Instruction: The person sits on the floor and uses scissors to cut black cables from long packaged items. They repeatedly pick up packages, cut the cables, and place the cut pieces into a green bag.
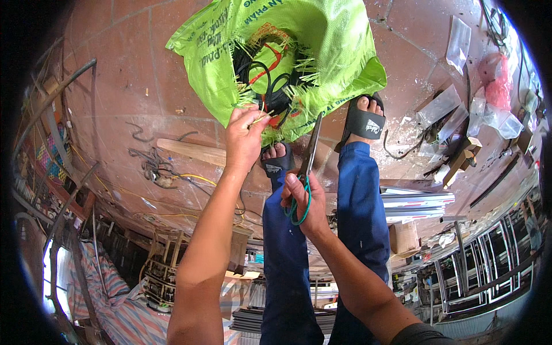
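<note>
Reddish floor (126,75), left hand (244,137) tight on a frayed green sack (339,43), right hand (311,207) around scissors (313,146)

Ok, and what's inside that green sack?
Inside the green sack, looping black cord shows, along with a red strip that could be cord or print. Whatever lies beneath the dark coils or behind the sack's folded sides is covered, so I can't tell.

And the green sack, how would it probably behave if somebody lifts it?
The green sack would probably fold and sag, looking thin and creased. Its frayed edge may shed strands. The black cords inside could make it hang bottom-heavy.
</note>
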A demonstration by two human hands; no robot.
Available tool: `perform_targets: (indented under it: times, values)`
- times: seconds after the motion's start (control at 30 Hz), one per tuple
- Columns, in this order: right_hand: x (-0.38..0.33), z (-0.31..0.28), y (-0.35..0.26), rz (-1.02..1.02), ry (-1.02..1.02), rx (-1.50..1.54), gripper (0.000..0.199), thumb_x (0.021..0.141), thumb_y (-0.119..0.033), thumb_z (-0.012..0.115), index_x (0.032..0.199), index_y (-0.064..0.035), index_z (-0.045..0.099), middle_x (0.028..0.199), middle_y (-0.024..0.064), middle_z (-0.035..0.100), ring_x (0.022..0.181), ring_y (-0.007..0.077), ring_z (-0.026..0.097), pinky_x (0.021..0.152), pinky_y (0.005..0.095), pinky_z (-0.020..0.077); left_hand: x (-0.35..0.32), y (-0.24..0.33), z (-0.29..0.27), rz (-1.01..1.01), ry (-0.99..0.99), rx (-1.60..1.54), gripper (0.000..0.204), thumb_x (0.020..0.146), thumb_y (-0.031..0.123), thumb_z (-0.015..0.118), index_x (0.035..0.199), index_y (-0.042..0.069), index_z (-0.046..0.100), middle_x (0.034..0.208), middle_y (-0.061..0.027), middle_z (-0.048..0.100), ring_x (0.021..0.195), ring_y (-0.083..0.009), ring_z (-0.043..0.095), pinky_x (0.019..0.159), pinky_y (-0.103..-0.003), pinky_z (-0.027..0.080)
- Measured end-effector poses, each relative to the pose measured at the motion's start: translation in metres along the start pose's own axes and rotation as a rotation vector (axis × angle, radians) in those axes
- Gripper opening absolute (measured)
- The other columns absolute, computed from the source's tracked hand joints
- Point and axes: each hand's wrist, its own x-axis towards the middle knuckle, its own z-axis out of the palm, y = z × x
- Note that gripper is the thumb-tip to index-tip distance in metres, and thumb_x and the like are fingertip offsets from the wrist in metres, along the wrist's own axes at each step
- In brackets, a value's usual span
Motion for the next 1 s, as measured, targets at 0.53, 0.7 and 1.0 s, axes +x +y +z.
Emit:
perform_targets:
  times: [0.53,0.7,1.0]
  values:
    - [0.002,-0.008,-0.001,0.022,0.030,0.053,0.028,0.103,-0.036,0.072,0.105,-0.0094,0.062,0.078,0.0009,0.061,0.068,0.0115,0.058,0.062,0.0278,0.0482,0.080,0.049,0.004,-0.346,-0.260,0.649,0.037,0.097,0.027,0.072,0.122,0.000,0.074,0.115,-0.0209,0.077,0.091,-0.0294,0.077,0.076,-0.040,0.059]
    - [0.003,-0.011,-0.004,0.041,0.045,0.071,0.036,0.100,-0.044,0.074,0.099,-0.0103,0.060,0.078,0.0024,0.062,0.067,0.0137,0.060,0.063,0.0283,0.0495,0.097,0.030,0.029,-0.306,-0.120,0.895,0.024,0.090,0.024,0.071,0.101,0.004,0.080,0.111,-0.0210,0.077,0.104,-0.0426,0.074,0.089,-0.049,0.058]
    - [0.000,-0.011,-0.012,0.053,0.047,0.039,0.040,0.100,-0.048,0.072,0.100,-0.0110,0.060,0.078,0.0023,0.062,0.068,0.0143,0.063,0.063,0.0283,0.0505,0.061,0.014,-0.003,-0.545,-0.142,-0.478,0.014,0.103,0.016,0.069,0.101,0.002,0.072,0.091,-0.0070,0.074,0.050,-0.0091,0.045,0.049,-0.027,0.037]
